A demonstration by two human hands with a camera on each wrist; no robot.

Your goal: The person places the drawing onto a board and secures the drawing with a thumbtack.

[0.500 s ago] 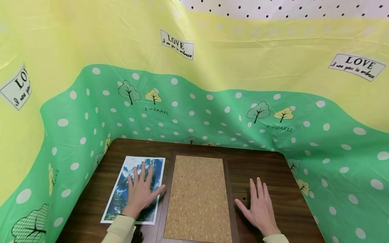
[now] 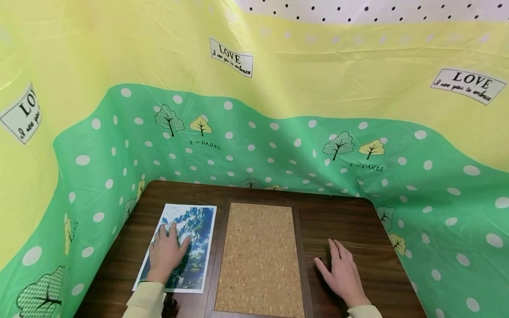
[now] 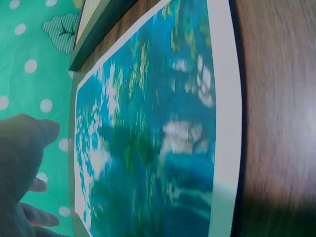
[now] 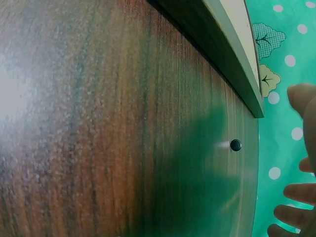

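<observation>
My left hand (image 2: 164, 256) is over the left part of a glossy landscape print (image 2: 196, 247) with a white border, its fingers spread and relaxed. In the left wrist view the print (image 3: 148, 148) lies flat on the table, and the visible fingers (image 3: 37, 215) look raised off it. To the right of a brown-framed cork board (image 2: 259, 260), my right hand (image 2: 343, 274) hovers with loose fingers, holding nothing. A small round black knob-like piece (image 4: 236, 145) is on the wood near that hand; the head view mostly hides it behind the thumb.
The dark wood-grain table (image 2: 381, 247) is enclosed at the back and sides by a green and yellow patterned curtain (image 2: 270, 145). The cork board's raised frame (image 4: 212, 39) stands between the two hands. A small dark object (image 2: 169, 304) is beside the left wrist.
My left hand has moved left and a little downward over the print, uncovering its upper right part. My right hand has shifted slightly, and its fingers have come closer together.
</observation>
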